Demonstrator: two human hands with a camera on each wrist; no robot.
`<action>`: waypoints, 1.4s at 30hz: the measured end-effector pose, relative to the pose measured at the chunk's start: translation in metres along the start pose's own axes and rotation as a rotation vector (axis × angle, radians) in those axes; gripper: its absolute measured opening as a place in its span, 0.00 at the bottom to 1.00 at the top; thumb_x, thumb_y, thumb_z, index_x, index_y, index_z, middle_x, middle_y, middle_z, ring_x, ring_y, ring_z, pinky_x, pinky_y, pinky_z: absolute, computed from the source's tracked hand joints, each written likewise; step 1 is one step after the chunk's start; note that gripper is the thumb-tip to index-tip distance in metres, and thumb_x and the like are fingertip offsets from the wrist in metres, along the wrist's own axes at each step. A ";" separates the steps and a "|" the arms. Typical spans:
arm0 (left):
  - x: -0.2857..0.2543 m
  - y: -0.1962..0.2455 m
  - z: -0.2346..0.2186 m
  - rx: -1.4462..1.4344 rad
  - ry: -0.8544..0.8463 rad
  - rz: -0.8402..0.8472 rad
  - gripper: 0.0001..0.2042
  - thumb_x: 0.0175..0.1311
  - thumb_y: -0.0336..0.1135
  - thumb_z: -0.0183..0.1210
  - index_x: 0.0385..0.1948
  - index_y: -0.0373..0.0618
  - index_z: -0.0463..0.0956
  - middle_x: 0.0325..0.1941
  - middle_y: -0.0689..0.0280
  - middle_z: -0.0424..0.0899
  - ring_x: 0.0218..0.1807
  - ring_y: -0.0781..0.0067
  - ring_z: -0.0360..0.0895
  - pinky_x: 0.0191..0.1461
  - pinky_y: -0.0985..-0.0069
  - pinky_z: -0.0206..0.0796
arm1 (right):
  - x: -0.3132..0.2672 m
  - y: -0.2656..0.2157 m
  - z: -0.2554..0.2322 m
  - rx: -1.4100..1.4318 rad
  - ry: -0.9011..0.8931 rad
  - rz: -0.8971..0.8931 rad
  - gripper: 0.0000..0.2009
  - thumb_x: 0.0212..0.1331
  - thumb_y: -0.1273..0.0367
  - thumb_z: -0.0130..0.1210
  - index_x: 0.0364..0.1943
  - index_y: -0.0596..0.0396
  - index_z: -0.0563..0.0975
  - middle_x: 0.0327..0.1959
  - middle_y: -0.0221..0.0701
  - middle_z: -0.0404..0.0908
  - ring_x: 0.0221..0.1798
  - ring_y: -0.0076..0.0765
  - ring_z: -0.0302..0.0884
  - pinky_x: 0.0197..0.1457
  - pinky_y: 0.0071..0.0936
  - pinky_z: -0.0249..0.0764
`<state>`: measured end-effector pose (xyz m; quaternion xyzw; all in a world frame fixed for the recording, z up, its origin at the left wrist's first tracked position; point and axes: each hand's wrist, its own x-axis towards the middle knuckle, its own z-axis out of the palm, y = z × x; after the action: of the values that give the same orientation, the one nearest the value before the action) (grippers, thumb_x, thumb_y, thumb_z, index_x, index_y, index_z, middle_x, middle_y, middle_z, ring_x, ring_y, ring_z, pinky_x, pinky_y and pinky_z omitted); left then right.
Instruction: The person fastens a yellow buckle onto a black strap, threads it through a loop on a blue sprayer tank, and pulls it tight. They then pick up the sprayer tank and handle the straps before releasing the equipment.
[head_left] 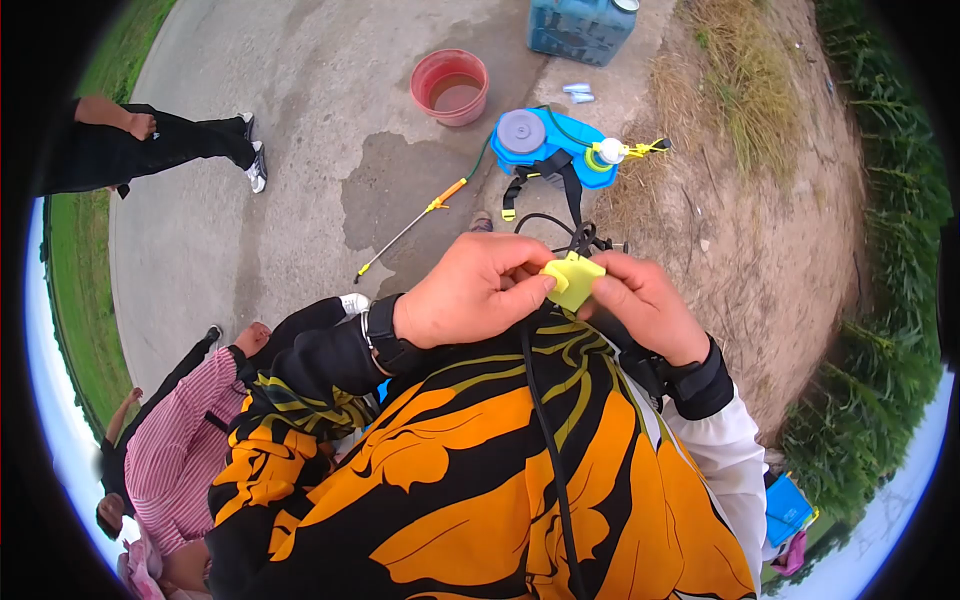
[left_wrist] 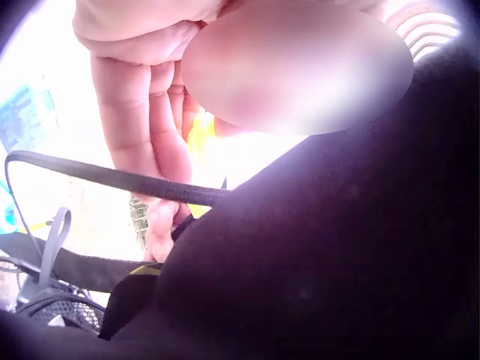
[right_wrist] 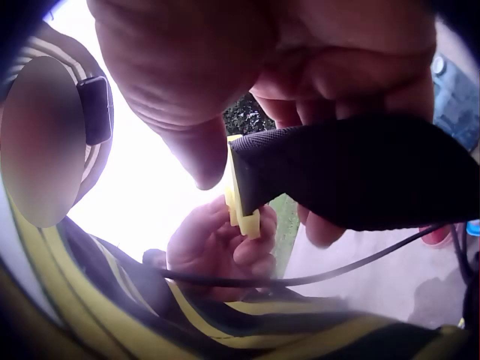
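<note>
In the head view, a flat yellow-green plastic piece (head_left: 577, 284) sits between both hands in front of the body. My left hand (head_left: 462, 290) pinches its left edge between thumb and fingers. On the other edge, my right hand (head_left: 648, 305) grips with thumb and fingertips. The right wrist view shows the piece (right_wrist: 237, 191) joined to a wide black strap (right_wrist: 345, 176) beneath the right hand (right_wrist: 262, 67), with the left hand (right_wrist: 214, 247) behind. Fingers (left_wrist: 124, 112) of the left hand hang beside a thin black strap (left_wrist: 112, 178) in the left wrist view.
On the ground ahead are a blue sprayer tank (head_left: 555, 145), its spray wand (head_left: 415, 225), a red bucket (head_left: 450, 88) and a blue jerrycan (head_left: 580, 30). People stand at the left, one in a striped shirt (head_left: 180, 450). A black cord (head_left: 548, 430) runs down the patterned garment.
</note>
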<state>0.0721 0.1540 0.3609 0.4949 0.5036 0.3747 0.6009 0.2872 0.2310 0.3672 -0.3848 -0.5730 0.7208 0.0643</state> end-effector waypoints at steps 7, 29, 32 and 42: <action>-0.003 0.001 0.002 0.326 0.227 0.186 0.07 0.56 0.24 0.61 0.35 0.38 0.76 0.31 0.61 0.80 0.31 0.74 0.79 0.33 0.80 0.70 | 0.000 0.004 0.004 -0.462 0.239 -0.447 0.06 0.54 0.76 0.57 0.35 0.61 0.75 0.30 0.37 0.76 0.33 0.43 0.76 0.38 0.29 0.71; 0.000 0.005 0.003 0.534 0.309 0.578 0.10 0.50 0.21 0.62 0.35 0.37 0.77 0.37 0.57 0.81 0.37 0.59 0.81 0.39 0.73 0.74 | -0.007 -0.013 0.002 -0.457 0.139 -0.342 0.08 0.53 0.78 0.55 0.39 0.59 0.76 0.31 0.37 0.78 0.33 0.41 0.77 0.36 0.30 0.71; 0.001 0.007 0.002 0.556 0.310 0.598 0.10 0.49 0.21 0.63 0.35 0.37 0.78 0.38 0.58 0.81 0.37 0.60 0.82 0.38 0.74 0.75 | -0.010 -0.021 -0.001 -0.342 0.065 -0.268 0.11 0.53 0.76 0.57 0.41 0.60 0.75 0.34 0.35 0.79 0.36 0.35 0.78 0.41 0.26 0.72; -0.002 -0.002 0.002 0.513 0.252 0.648 0.11 0.49 0.21 0.64 0.36 0.38 0.78 0.40 0.59 0.81 0.36 0.62 0.82 0.37 0.75 0.75 | -0.005 -0.011 -0.006 0.255 -0.087 -0.040 0.24 0.53 0.76 0.62 0.55 0.60 0.68 0.44 0.29 0.77 0.48 0.23 0.74 0.55 0.22 0.69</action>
<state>0.0736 0.1509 0.3599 0.7113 0.4682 0.4642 0.2436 0.2903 0.2371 0.3790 -0.3303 -0.4865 0.8023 0.1023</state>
